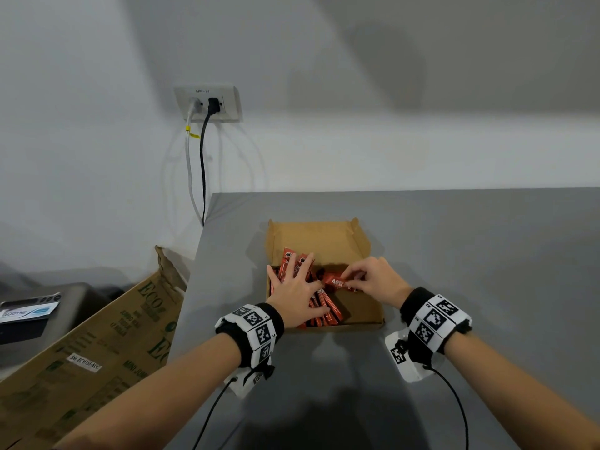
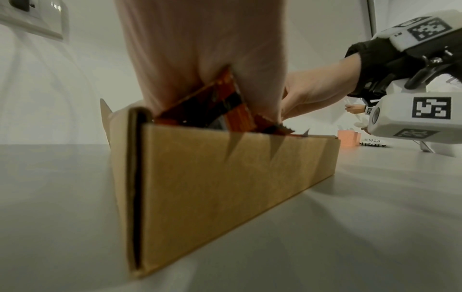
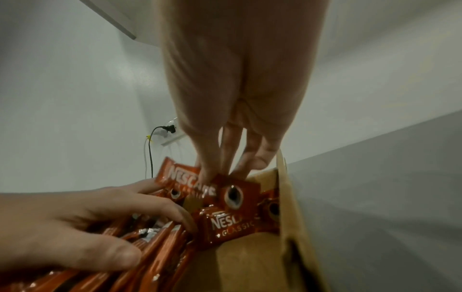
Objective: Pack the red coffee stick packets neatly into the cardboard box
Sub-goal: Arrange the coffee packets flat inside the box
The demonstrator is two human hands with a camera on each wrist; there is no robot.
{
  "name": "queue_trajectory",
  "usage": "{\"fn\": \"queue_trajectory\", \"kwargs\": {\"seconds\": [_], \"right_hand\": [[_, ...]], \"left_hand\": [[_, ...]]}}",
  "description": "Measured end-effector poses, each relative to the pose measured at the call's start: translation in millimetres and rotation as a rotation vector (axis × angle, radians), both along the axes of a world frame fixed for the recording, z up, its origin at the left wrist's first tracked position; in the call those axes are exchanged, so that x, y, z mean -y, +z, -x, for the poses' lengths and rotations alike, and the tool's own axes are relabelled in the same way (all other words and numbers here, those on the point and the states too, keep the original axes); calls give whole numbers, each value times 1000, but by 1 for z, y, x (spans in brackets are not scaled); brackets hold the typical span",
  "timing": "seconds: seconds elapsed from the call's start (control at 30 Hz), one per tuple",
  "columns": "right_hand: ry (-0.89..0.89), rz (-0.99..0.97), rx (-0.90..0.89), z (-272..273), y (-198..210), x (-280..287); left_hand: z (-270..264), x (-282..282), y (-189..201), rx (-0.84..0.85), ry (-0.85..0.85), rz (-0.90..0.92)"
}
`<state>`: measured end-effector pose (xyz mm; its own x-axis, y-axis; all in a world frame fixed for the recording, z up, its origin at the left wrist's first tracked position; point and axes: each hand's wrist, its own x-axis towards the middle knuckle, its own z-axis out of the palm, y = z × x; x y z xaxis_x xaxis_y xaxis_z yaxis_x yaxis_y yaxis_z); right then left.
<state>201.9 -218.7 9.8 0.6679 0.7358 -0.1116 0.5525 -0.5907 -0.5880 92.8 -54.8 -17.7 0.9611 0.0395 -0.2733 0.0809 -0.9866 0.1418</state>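
Note:
A shallow open cardboard box (image 1: 367, 315) (image 2: 237, 177) (image 3: 290, 227) sits on the grey table. Several red coffee stick packets (image 1: 326, 308) (image 3: 155, 254) (image 2: 225, 110) lie side by side in its left half. My left hand (image 1: 293, 292) (image 3: 82, 223) (image 2: 200, 59) lies flat on them with straight, spread fingers. My right hand (image 1: 367, 277) (image 3: 232, 164) pinches one red packet (image 1: 334, 281) (image 3: 190, 184) with its fingertips, held crosswise over the middle of the box. Two more packets (image 3: 232, 225) lie beneath it by the box's wall.
A large printed carton (image 1: 97, 349) leans at the table's left edge. A wall socket (image 1: 209, 103) with two cables hangs beyond the table's far left corner. The grey table (image 1: 487, 254) stretches right of the box.

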Motion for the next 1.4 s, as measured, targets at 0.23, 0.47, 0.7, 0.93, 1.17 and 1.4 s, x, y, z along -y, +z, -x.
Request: {"fn": "queue_trajectory", "kwargs": {"seconds": [0.23,0.47,0.7,0.93,1.17,1.4], "right_hand": [[118,287,253,0,-4,-8],[101,333,325,2,-13,-18],[121,310,442,4,-21,-8],[133,308,448,7,-20,-9],[97,311,443,10,-18,-17],[106,263,483,8,-17,-7]], "left_hand": [[1,1,1,6,-2,6],[1,0,1,4,-3,7],[1,0,0,4,-3,7],[1,0,1,15,-7,8],[3,0,3,17,-9,16],[2,1,3,12,-5,10]]}}
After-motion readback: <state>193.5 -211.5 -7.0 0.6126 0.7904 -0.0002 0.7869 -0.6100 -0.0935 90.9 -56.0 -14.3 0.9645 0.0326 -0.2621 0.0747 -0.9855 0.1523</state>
